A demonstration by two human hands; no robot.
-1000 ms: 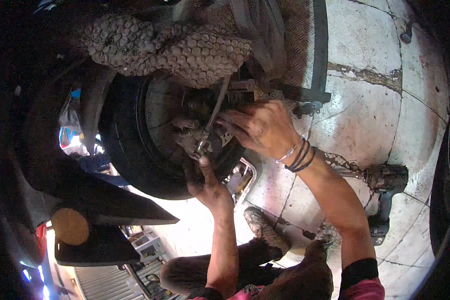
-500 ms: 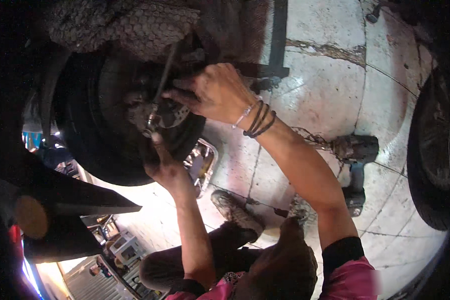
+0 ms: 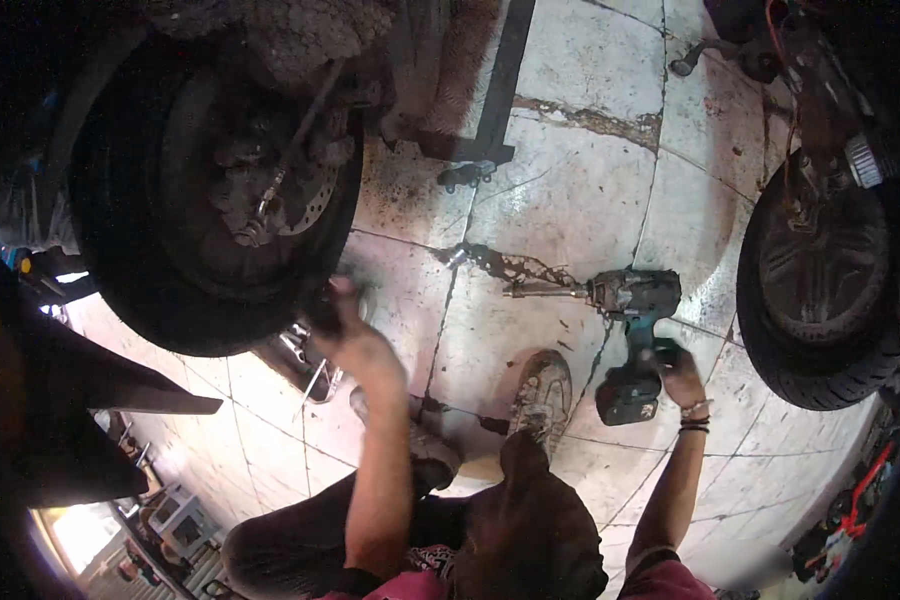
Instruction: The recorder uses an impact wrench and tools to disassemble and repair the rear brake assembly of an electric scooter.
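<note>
My right hand [image 3: 675, 370] is at the grip of a teal and black cordless impact wrench [image 3: 635, 295], its fingers curled round it; the tool lies across the floor tiles with a long socket extension pointing left. My left hand [image 3: 342, 325], blurred, is low beside the front tire [image 3: 120, 260], over a metal tray [image 3: 320, 390] of tools; its fingers are too smeared to read. A silver socket wrench [image 3: 270, 195] is on the brake caliper [image 3: 245, 215] at the wheel's hub. A small silver piece [image 3: 457, 257] lies on the tiles left of the impact wrench.
A second wheel [image 3: 805, 280] is at the right. A flat black stand [image 3: 495, 135] with a small bracket [image 3: 470, 172] beside it is at the top. My shoe [image 3: 542, 395] rests on the cracked tile floor [image 3: 590, 70]. Tools [image 3: 855, 500] pile at the far right edge.
Both hands have left the socket wrench on the caliper: the right moved right and down to the impact wrench's grip, the left down below the tire. The view has shifted rightward.
</note>
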